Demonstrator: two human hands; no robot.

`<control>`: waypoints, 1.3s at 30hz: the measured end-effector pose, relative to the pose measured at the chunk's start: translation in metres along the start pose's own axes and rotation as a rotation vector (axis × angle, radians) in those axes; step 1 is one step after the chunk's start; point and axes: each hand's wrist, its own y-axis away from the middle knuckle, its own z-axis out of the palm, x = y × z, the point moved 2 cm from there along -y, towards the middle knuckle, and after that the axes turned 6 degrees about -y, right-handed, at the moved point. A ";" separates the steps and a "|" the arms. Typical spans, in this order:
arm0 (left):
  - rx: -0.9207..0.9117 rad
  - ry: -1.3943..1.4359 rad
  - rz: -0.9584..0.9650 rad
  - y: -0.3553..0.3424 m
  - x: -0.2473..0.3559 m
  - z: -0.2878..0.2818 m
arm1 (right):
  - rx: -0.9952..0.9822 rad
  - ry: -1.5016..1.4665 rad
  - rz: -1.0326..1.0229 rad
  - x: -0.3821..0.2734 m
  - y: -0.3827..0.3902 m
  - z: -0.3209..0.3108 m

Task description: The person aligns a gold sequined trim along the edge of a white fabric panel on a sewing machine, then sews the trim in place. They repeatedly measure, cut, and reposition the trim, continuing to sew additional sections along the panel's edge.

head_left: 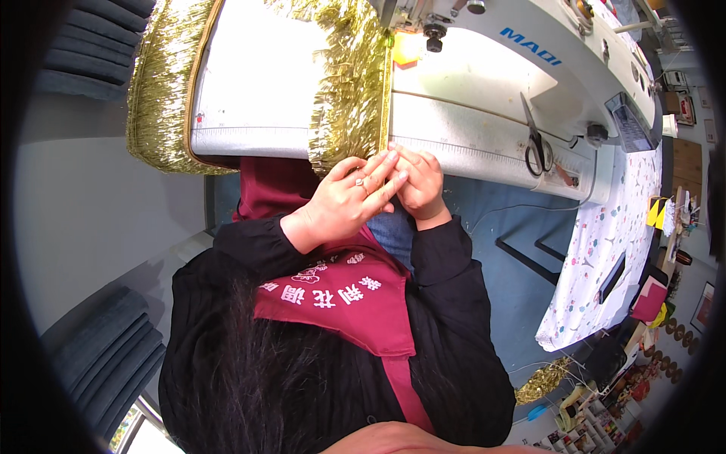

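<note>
Gold tinsel fringe trim runs from under the sewing machine's head down to the near edge of its white table. My left hand, with a ring on one finger, lies at the near end of the trim, its fingers stretched toward the right. Just beside it, my right hand pinches the trim's narrow band edge; the fingertips of both hands meet there. Exactly what lies between the fingertips is partly hidden. More of the fringe hangs over the table's left end.
A white sewing machine arches over the table at the right. Black scissors lie on the table bed, beyond a printed ruler strip. A flower-patterned cloth covers a surface at the right. Gold tinsel is heaped at the lower right.
</note>
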 end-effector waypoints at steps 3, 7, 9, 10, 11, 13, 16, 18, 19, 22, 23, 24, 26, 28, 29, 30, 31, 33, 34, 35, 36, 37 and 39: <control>0.004 -0.010 -0.001 -0.003 -0.003 0.000 | 0.010 0.006 0.029 0.002 -0.002 0.001; 0.001 -0.022 -0.006 -0.007 -0.003 -0.007 | 0.092 -0.055 0.087 0.002 -0.007 0.004; 0.004 -0.014 -0.009 -0.010 -0.002 -0.012 | 0.120 -0.164 0.188 0.002 -0.011 0.005; 0.003 0.004 -0.010 -0.012 -0.001 -0.015 | 0.114 -0.250 0.267 0.002 -0.012 0.004; 0.013 0.025 -0.012 -0.015 -0.002 -0.018 | 0.107 -0.336 0.346 0.002 -0.013 0.004; -0.006 0.072 0.018 -0.021 -0.007 -0.025 | -0.017 -0.292 0.240 0.006 -0.018 0.000; -0.188 0.284 0.128 -0.032 -0.034 -0.035 | -0.099 -0.259 0.155 0.009 -0.023 -0.002; -0.381 0.683 -0.004 -0.050 -0.081 -0.032 | -0.100 -0.229 0.128 0.007 -0.024 -0.004; -0.307 0.677 0.020 -0.063 -0.110 -0.033 | -0.103 -0.212 0.116 0.006 -0.025 -0.004; -0.763 1.184 -0.239 -0.114 -0.205 -0.011 | -0.097 -0.192 0.112 0.004 -0.028 -0.003; -0.936 1.209 -0.375 -0.129 -0.237 -0.005 | -0.104 -0.174 0.121 0.004 -0.028 -0.003; -1.006 1.108 -0.462 -0.145 -0.269 0.000 | -0.101 -0.170 0.124 0.003 -0.029 -0.003; -0.963 0.954 -0.603 -0.180 -0.327 0.011 | -0.099 -0.177 0.126 0.003 -0.031 -0.002; -0.680 0.793 -0.694 -0.215 -0.382 0.021 | -0.104 -0.172 0.129 0.002 -0.032 -0.001; -0.500 0.688 -0.621 -0.227 -0.404 0.026 | -0.106 -0.170 0.131 0.002 -0.033 -0.001; -0.334 0.573 -0.571 -0.240 -0.424 0.032 | -0.114 -0.168 0.130 0.001 -0.032 0.000; -0.229 0.481 -0.501 -0.248 -0.440 0.041 | -0.111 -0.166 0.133 0.002 -0.033 0.000; -0.110 0.299 -0.371 -0.255 -0.460 0.055 | -0.113 -0.159 0.130 0.000 -0.032 -0.001; -0.090 0.208 -0.325 -0.255 -0.464 0.059 | -0.107 -0.167 0.126 0.000 -0.032 0.000; -0.094 0.103 -0.283 -0.251 -0.461 0.062 | -0.099 -0.172 0.125 -0.001 -0.032 0.001; -0.099 -0.020 -0.238 -0.241 -0.451 0.062 | -0.102 -0.172 0.124 -0.001 -0.031 0.001; -0.131 -0.155 -0.191 -0.230 -0.435 0.057 | -0.098 -0.181 0.111 -0.001 -0.032 0.001; -0.230 -0.360 -0.143 -0.205 -0.388 0.037 | -0.108 -0.190 0.088 -0.001 -0.031 0.001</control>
